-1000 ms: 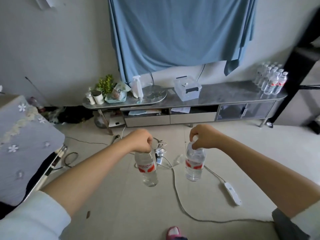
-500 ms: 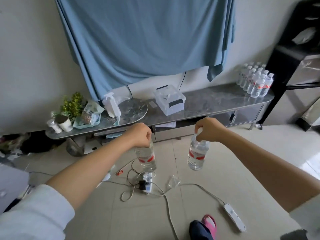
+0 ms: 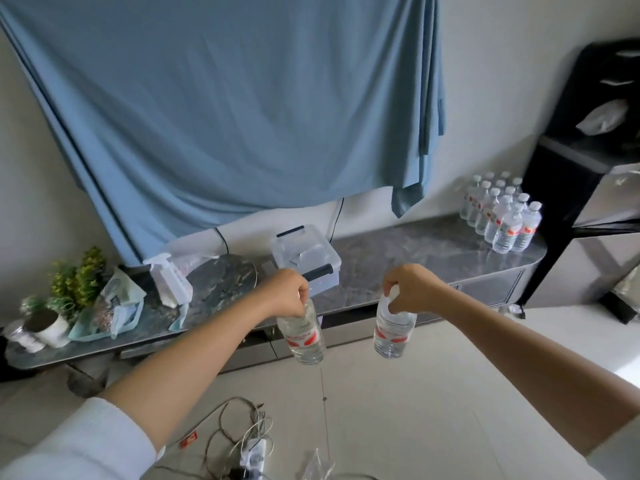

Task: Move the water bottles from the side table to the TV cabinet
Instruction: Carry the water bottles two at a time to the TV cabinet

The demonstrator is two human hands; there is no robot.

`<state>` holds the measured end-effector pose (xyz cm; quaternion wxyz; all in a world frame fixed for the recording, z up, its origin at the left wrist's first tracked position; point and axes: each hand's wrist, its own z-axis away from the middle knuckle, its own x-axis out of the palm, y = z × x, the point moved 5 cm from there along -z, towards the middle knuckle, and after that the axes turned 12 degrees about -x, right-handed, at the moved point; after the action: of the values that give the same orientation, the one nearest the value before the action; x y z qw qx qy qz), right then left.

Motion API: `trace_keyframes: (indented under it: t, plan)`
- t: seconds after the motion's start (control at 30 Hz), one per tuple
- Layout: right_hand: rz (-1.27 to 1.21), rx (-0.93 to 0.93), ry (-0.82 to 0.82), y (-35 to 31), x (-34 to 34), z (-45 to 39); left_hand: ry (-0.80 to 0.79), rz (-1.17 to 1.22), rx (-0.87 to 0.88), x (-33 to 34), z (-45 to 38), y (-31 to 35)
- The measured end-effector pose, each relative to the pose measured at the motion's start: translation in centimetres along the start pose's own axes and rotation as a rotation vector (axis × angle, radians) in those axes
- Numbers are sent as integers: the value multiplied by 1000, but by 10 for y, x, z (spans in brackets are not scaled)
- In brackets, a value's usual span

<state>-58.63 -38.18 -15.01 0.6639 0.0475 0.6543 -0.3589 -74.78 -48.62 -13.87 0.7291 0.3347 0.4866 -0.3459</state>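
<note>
My left hand (image 3: 284,293) grips the cap of a clear water bottle (image 3: 304,337) with a red label, which hangs below it. My right hand (image 3: 412,288) holds a second water bottle (image 3: 393,329) the same way, by its white cap. Both bottles hang in front of the grey marble-topped TV cabinet (image 3: 408,251), just before its front edge. A cluster of several water bottles (image 3: 498,213) stands upright on the cabinet's right end. The side table is out of view.
On the cabinet stand a clear plastic box (image 3: 304,258), a spray bottle (image 3: 169,282), a round grey tray (image 3: 221,282), bags and potted plants (image 3: 69,289). A blue cloth (image 3: 225,116) hangs behind. Cables and a power strip (image 3: 252,448) lie on the floor; a black shelf (image 3: 588,150) stands right.
I have walked closer to the cabinet, which now fills more of the view. Both hands still carry their bottles and have risen toward the cabinet's front edge.
</note>
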Motion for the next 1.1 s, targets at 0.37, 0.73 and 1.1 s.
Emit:
trace_keyframes:
  t: [0.37, 0.73, 1.1]
  plan:
    - [-49, 167, 148, 164, -86, -71, -4, -28, 141, -43, -179, 124]
    - [-1, 386, 68, 346, -149, -143, -35, -130, 401, -61, -367, 271]
    - [-50, 404, 57, 510, -227, -142, 22, -39, 484, -79, -470, 436]
